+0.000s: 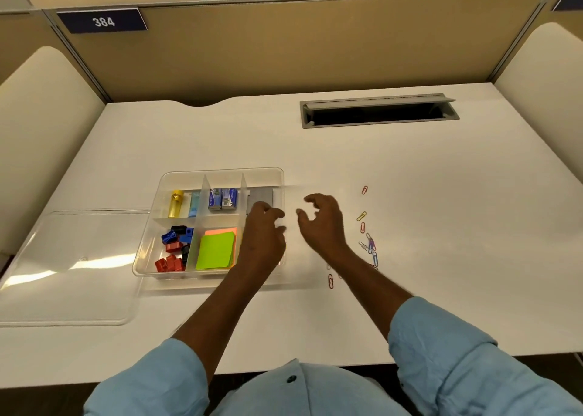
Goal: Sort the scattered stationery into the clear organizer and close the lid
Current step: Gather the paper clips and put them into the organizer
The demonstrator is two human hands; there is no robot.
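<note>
The clear organizer point(220, 173) sits left of centre on the desk. It holds a gold tube point(175, 202), two staple boxes point(222, 198), several red, blue and black sharpeners point(173, 249), green and orange sticky notes point(217, 250) and a grey flat item point(260, 198). Its clear lid point(66, 258) lies flat to the left. My left hand point(265, 236) hovers over the organizer's right compartments with bent fingers; anything under them is hidden. My right hand point(321, 223) hangs just right of the organizer, fingers loosely curled and empty. Several coloured paper clips point(370, 245) lie scattered by my right wrist.
A grey cable hatch point(378, 111) is set open into the desk at the back right. Tan partition walls point(284, 46) and padded side panels close in the white desk point(457, 226). One red clip point(330, 280) lies nearer the front edge.
</note>
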